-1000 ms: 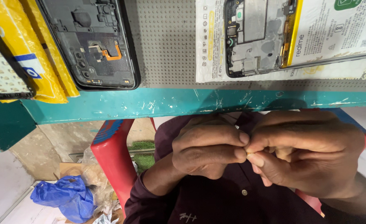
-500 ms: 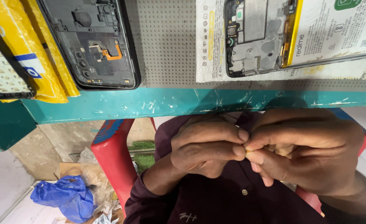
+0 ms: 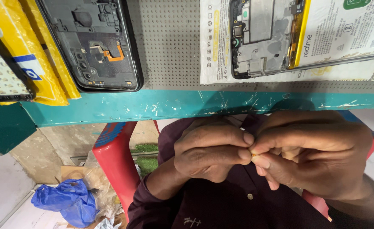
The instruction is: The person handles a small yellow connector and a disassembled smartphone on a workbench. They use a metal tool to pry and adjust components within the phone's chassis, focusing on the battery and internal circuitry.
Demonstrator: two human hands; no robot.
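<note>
Soft, even light falls from above onto the grey dotted surface (image 3: 170, 51), which reads bright and sharp. Its teal front edge (image 3: 195, 104) casts a shadow over the left hand (image 3: 208, 152) and right hand (image 3: 314, 154) below, so they sit dimmer, though the knuckles stay crisp. The white packet (image 3: 214, 42) shows mild glare (nothing blown out). The blue bag (image 3: 68, 201) is slightly soft.

Phone repair workshop: opened phones (image 3: 263, 38) on a teal bench (image 3: 174, 106).
</note>
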